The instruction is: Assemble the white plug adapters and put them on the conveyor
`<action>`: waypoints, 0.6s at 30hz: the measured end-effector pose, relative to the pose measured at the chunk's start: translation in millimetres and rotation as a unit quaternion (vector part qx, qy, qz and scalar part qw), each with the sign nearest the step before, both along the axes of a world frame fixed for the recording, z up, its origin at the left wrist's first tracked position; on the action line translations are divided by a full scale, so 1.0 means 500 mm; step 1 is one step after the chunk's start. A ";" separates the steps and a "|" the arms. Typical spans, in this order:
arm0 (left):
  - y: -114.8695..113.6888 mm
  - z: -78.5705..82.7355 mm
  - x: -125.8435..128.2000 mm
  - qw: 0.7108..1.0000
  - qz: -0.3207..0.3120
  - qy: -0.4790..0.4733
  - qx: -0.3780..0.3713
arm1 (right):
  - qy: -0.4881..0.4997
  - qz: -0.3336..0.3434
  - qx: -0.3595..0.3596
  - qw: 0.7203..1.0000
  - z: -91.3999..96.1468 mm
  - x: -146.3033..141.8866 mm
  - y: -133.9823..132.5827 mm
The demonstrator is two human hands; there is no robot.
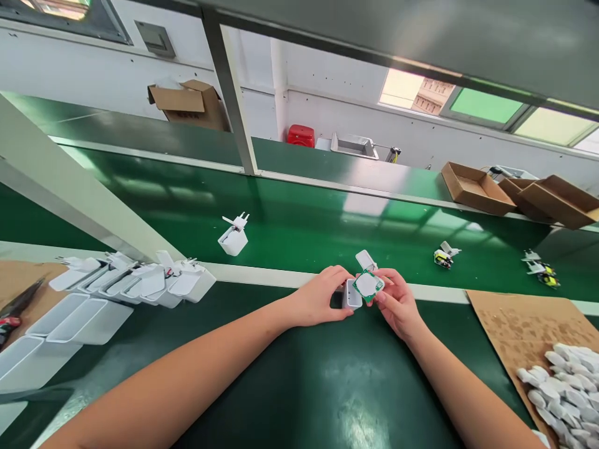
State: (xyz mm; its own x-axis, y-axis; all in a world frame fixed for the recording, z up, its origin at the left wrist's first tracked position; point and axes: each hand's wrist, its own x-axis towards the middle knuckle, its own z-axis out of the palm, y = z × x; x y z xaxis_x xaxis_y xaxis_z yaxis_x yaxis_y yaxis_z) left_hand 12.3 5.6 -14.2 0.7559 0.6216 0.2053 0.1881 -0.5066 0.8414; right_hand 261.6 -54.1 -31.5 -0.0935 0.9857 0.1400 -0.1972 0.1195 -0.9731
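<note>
Over the dark green bench, my left hand (322,296) is closed around a small white plastic housing (351,295). My right hand (397,302) pinches a green circuit board (369,285) with a white square pad on its face, held against the housing's right side. Behind the board a white plug cover (365,260) tilts upward; whether it is wired to the board I cannot tell. At the left stand several white housings (159,287) in a row, with plug covers lying on their tops, and several larger open white housings (91,319) in front of them.
A green conveyor belt (299,231) runs behind the bench, carrying a white housing with plug (233,237) and circuit assemblies (443,257). White parts (568,393) are heaped on cardboard (510,324) at right. A metal post (84,193) slants at left, near pliers (19,305).
</note>
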 end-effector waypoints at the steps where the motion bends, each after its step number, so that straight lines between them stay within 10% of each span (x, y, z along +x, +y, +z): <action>1: 0.000 0.000 -0.001 1.000 -0.002 0.003 0.002 | -0.022 -0.005 0.018 1.000 -0.002 -0.002 -0.003; 18: -0.010 -0.005 -0.004 0.998 -0.009 -0.042 0.037 | -0.239 -0.051 0.265 0.933 -0.013 -0.014 -0.044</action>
